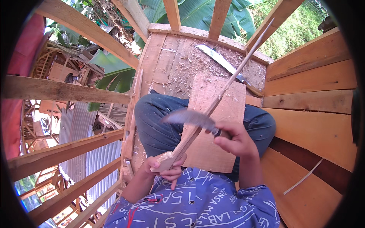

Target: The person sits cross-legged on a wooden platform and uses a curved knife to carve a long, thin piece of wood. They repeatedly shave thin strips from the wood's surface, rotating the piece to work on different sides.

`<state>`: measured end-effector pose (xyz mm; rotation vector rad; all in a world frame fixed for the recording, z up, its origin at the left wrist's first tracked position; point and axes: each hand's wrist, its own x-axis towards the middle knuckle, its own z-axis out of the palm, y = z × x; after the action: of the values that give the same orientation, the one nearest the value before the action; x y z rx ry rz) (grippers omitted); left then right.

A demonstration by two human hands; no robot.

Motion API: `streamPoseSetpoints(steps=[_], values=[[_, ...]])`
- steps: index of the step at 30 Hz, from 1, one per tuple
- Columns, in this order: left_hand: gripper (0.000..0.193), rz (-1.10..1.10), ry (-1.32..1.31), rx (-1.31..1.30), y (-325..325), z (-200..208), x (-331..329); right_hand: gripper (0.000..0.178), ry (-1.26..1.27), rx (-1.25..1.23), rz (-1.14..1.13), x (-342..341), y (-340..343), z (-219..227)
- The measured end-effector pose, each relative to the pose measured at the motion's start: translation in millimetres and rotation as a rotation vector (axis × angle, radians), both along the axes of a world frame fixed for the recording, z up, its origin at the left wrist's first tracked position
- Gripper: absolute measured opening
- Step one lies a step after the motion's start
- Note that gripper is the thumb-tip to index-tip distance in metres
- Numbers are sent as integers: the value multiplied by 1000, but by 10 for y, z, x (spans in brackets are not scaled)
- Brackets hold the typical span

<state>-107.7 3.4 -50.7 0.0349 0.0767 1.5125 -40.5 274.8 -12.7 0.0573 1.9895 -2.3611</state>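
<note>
My left hand (170,167) is wrapped round the thick, pale, cut end of a long wooden stick (224,92). The stick slants up and away to the right, thinning toward its far tip. In my right hand (236,140) is the dark handle of a knife with a broad curved blade (189,117). The blade points left and crosses over the stick near its thick part; its edge is blurred, and I cannot tell whether it touches the wood. Beneath both lies a flat wooden board (216,148) across my lap.
A machete (216,57) with a dark handle lies on the plank floor (154,53) beyond my knees, among scattered wood shavings (185,78). Wooden rails (68,91) run along the left, and a plank wall (310,127) stands at the right. A thin strip (304,176) is by that wall.
</note>
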Motion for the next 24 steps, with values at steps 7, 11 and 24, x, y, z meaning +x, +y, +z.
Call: streamPoseSetpoints(steps=[7, 11, 24], values=[[53, 3, -27, 12, -16, -38, -12, 26, 68, 121, 4, 26, 73, -78], [52, 4, -6, 53, -30, -25, -15, 28, -80, 65, -217, 5, 318, -144], [52, 11, -62, 49, -84, -66, -19, 25, 208, 221, 72, -48, 103, -106]])
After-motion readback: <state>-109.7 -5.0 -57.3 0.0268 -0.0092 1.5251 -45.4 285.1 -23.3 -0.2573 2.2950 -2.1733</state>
